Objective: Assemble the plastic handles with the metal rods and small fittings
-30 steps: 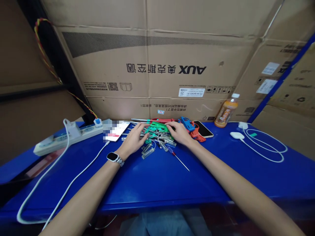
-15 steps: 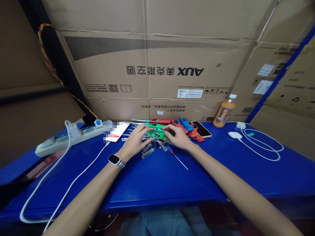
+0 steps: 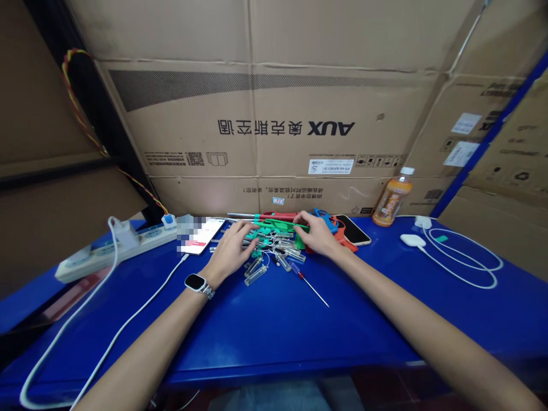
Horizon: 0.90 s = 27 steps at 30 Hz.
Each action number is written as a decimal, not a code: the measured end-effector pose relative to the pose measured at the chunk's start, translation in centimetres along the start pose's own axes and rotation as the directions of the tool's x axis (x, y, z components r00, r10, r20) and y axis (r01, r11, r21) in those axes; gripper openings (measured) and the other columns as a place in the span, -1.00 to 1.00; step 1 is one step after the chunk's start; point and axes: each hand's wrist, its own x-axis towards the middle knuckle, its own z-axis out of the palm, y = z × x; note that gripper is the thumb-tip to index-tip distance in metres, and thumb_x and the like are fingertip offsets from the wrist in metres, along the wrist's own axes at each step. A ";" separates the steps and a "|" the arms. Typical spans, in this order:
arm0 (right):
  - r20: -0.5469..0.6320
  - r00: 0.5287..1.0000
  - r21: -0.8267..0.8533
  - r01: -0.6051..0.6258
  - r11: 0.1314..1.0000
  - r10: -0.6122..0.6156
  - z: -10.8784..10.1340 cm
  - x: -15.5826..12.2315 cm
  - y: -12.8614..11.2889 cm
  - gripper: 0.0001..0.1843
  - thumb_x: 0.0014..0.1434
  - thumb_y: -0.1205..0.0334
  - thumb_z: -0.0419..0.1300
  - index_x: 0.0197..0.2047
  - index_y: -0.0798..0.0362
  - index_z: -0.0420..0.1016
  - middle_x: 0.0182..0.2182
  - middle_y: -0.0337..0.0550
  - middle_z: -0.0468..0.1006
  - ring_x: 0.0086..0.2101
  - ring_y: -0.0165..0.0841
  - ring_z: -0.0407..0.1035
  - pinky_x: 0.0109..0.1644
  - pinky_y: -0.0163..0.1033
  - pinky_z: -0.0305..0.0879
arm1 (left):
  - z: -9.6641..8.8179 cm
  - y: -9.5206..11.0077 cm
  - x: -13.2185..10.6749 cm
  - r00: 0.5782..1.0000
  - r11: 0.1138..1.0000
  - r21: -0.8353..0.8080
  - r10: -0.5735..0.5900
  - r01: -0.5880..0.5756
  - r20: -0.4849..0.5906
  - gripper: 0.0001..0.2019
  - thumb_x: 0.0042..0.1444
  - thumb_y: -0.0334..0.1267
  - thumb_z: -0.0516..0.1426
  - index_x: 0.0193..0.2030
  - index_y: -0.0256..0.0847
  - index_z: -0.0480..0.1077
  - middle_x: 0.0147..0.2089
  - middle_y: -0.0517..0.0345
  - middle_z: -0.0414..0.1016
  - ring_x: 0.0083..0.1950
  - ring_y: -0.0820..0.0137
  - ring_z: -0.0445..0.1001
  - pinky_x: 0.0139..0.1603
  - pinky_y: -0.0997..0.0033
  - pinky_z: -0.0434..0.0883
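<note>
A pile of small clear-handled screwdrivers (image 3: 274,251) and green (image 3: 274,225), red and blue (image 3: 326,217) plastic holders lies at the back middle of the blue table (image 3: 274,331). My left hand (image 3: 233,246), with a smartwatch (image 3: 196,282) on its wrist, rests on the pile's left side with fingers stretched out, the tips touching the green holder. My right hand (image 3: 315,234) is at the pile's right side, its fingers curled over the right end of the green holder. One thin red-handled screwdriver (image 3: 311,283) lies apart, nearer to me.
A white phone (image 3: 201,234) on a charging cable lies left of the pile, beside a power strip (image 3: 107,246). A dark phone (image 3: 354,229), an orange drink bottle (image 3: 391,200) and a white charger with coiled cable (image 3: 454,251) are to the right. Cardboard boxes (image 3: 299,125) wall the back.
Both hands stay on the pile. The right hand has shifted slightly back and right along the green holder, and the left fingers have stretched further over the pile.
</note>
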 end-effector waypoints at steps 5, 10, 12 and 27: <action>0.085 0.996 0.306 -0.042 0.951 0.017 0.9 -0.9 -1.7 -0.83 0.19 0.13 0.16 -0.28 0.07 0.42 -0.34 -0.18 0.54 -0.30 -0.33 0.43 -0.15 -0.21 0.36 | -0.9 1.5 0.3 0.991 0.991 -0.006 0.135 -0.135 -0.023 -0.44 0.17 -0.11 0.24 0.28 -0.06 0.19 0.24 -0.04 0.28 0.25 0.09 0.29 0.23 0.01 0.30; 0.167 0.986 0.359 -0.063 0.931 0.002 1.3 -3.4 -4.5 -0.82 0.25 0.14 0.15 -0.27 0.07 0.47 -0.33 -0.19 0.56 -0.29 -0.34 0.43 -0.16 -0.23 0.33 | -2.3 3.1 -1.2 0.970 0.982 -0.022 0.188 -0.187 0.154 -0.66 0.22 -0.03 0.18 0.07 -0.11 0.39 0.00 0.03 0.47 0.06 0.16 0.41 0.08 0.08 0.37; 0.204 0.978 0.281 -0.016 0.959 -0.043 1.2 -4.5 -5.3 -0.82 0.27 0.17 0.14 -0.30 0.05 0.49 -0.35 -0.20 0.56 -0.29 -0.33 0.43 -0.15 -0.22 0.32 | -2.8 3.8 -2.7 0.965 0.985 -0.069 0.169 -0.158 0.200 -0.68 0.20 -0.01 0.18 0.01 -0.12 0.42 -0.07 0.04 0.48 -0.01 0.19 0.43 0.03 0.13 0.39; 0.228 0.974 -0.279 0.053 0.959 0.013 2.7 -3.5 -5.8 -0.91 0.13 0.25 0.27 -0.28 0.04 0.46 -0.31 -0.14 0.52 -0.22 -0.23 0.35 -0.14 -0.16 0.17 | -3.5 0.5 -2.4 0.976 0.992 0.121 0.016 -0.043 0.218 -0.83 0.28 -0.32 0.05 -0.08 -0.16 0.45 -0.10 -0.01 0.44 -0.03 0.14 0.39 -0.03 0.13 0.37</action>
